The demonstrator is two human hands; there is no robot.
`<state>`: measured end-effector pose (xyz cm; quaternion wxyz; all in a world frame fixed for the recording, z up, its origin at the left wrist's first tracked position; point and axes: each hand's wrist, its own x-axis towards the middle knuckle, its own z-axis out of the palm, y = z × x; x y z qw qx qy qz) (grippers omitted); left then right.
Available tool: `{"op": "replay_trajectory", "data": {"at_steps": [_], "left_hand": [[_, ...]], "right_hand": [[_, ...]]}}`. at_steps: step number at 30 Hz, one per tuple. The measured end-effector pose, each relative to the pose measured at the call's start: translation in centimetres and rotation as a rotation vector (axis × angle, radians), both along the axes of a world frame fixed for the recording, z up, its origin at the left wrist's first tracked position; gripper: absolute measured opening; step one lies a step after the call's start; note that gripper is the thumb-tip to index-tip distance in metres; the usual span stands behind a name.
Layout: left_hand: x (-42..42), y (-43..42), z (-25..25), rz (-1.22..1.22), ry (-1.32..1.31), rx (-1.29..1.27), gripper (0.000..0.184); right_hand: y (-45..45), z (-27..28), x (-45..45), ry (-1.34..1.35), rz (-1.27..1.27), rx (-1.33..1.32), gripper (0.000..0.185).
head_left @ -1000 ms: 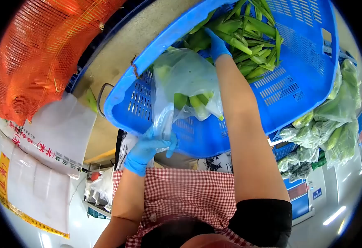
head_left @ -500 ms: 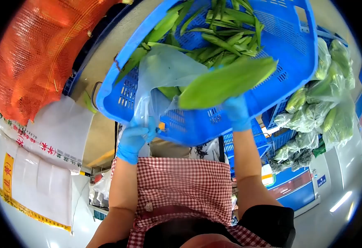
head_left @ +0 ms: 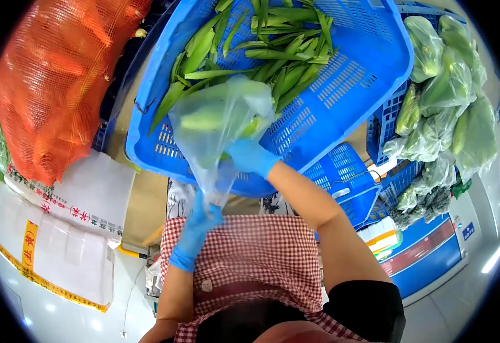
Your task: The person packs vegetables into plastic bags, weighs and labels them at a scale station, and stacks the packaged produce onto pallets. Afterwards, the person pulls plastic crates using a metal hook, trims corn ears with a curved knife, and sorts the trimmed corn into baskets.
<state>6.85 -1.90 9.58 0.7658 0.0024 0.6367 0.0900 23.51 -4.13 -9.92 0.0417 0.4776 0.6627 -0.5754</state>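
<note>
A clear plastic bag (head_left: 218, 106) with green vegetables inside lies over the near left part of a blue crate (head_left: 341, 94). My left hand (head_left: 199, 220), in a blue glove, is closed on the bag's gathered lower end, just above the checked apron. My right hand (head_left: 251, 156), also gloved, is at the bag's lower right side, inside the crate's near edge; its fingertips are hidden, so what it holds cannot be made out. Long green leaves (head_left: 295, 60) are spread on the crate floor beyond the bag.
An orange mesh sack (head_left: 61, 86) stands at the left, above white boxes (head_left: 70, 257) with printed labels. Bagged green vegetables (head_left: 452, 86) are heaped at the right. A smaller blue crate (head_left: 344, 177) sits below the big one's right edge.
My right hand reached into the leaves, lifted out a large green piece, then moved left to the bag. That piece no longer shows outside. My left hand is lower, still holding the bag.
</note>
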Motion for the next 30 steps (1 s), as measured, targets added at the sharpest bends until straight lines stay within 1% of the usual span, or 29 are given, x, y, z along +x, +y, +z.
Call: {"op": "replay_trajectory", "data": {"at_steps": [2,3,4,5,6,7,8,9,11,12,13,15,16,18,20,21,23,25,26,27,28,29,30], "left_hand": [[-2.8,-2.5,-3.0,0.373,0.030,-0.097,0.041],[-3.8,-3.7,-4.7,0.561,0.046,-0.140,0.034],[-4.0,-4.7,-5.5,0.503,0.105,-0.184,0.009],[-4.2,-5.1,-6.0,0.477,0.091,-0.193,0.008],[-4.4,-5.6,-6.5,0.450,0.079,-0.208,0.007],[-4.6,-6.3,-6.9,0.422,0.073,-0.230,0.007],[-4.4,-6.0,-6.9,0.386,0.108,-0.244,0.014],[-4.1,-5.5,-6.9,0.385,0.123,-0.233,0.015],[-3.9,-5.1,-6.7,0.385,0.163,-0.221,0.017],[-4.4,-5.5,-6.8,0.486,0.124,-0.224,0.011],[-4.2,-5.3,-6.6,0.526,0.171,-0.255,0.009],[-3.5,-4.5,-6.2,0.605,0.260,-0.312,0.013],[-4.0,-5.1,-6.3,0.593,0.205,-0.249,0.027],[-3.7,-5.2,-6.9,0.549,0.192,-0.231,0.029],[-3.2,-4.8,-7.0,0.458,0.198,-0.158,0.035],[-2.8,-4.6,-7.0,0.408,0.207,-0.150,0.031],[-2.4,-4.3,-7.0,0.301,0.229,-0.145,0.026],[-1.9,-4.4,-7.1,0.219,0.292,-0.092,0.025],[-1.4,-4.3,-7.0,0.163,0.349,-0.075,0.026],[-1.3,-4.4,-6.8,0.101,0.411,-0.065,0.026],[-1.9,-5.8,-7.2,0.120,0.384,0.011,0.025],[-1.4,-5.9,-6.8,0.140,0.448,0.054,0.025],[-0.2,-5.8,-6.3,0.161,0.511,0.099,0.024]], "right_hand": [[4.2,1.0,3.3,0.426,-0.229,-0.388,0.018],[6.0,0.5,5.5,0.643,-0.340,-0.577,0.018],[6.6,-1.8,8.3,0.410,-0.499,-0.392,0.018],[7.1,-4.2,11.4,0.168,-0.644,-0.205,0.019],[8.4,-5.0,13.7,-0.327,-0.655,0.000,0.020],[8.4,-6.8,15.9,-0.555,-0.418,0.109,0.021],[7.3,-10.3,17.7,-0.582,-0.231,0.035,0.023],[6.4,-14.0,18.8,-0.600,-0.043,-0.032,0.026],[5.9,-18.6,18.9,-0.689,0.233,0.293,0.030],[5.3,-20.0,18.6,-0.728,0.366,0.459,0.032],[6.8,-19.2,17.4,-0.864,0.420,0.247,0.036],[5.8,-20.6,18.2,-0.815,0.335,0.423,0.032],[5.6,-21.4,18.7,-0.783,0.341,0.496,0.033],[6.1,-22.1,19.8,-0.728,0.347,0.652,0.034],[7.6,-22.5,18.6,-0.835,0.508,0.420,0.033],[8.5,-22.3,18.0,-0.888,0.588,0.303,0.032],[8.6,-20.7,17.5,-0.928,0.717,0.396,0.029],[8.6,-17.6,17.5,-0.978,0.852,0.493,0.027],[8.6,-15.7,17.6,-0.925,0.858,0.637,0.027],[8.0,-15.9,17.4,-1.002,0.684,0.545,0.026],[6.3,-17.1,16.9,-1.066,0.509,0.447,0.025],[5.5,-17.0,16.8,-1.126,0.334,0.348,0.024],[6.4,-12.8,16.5,-1.013,0.263,0.314,0.009]]}}
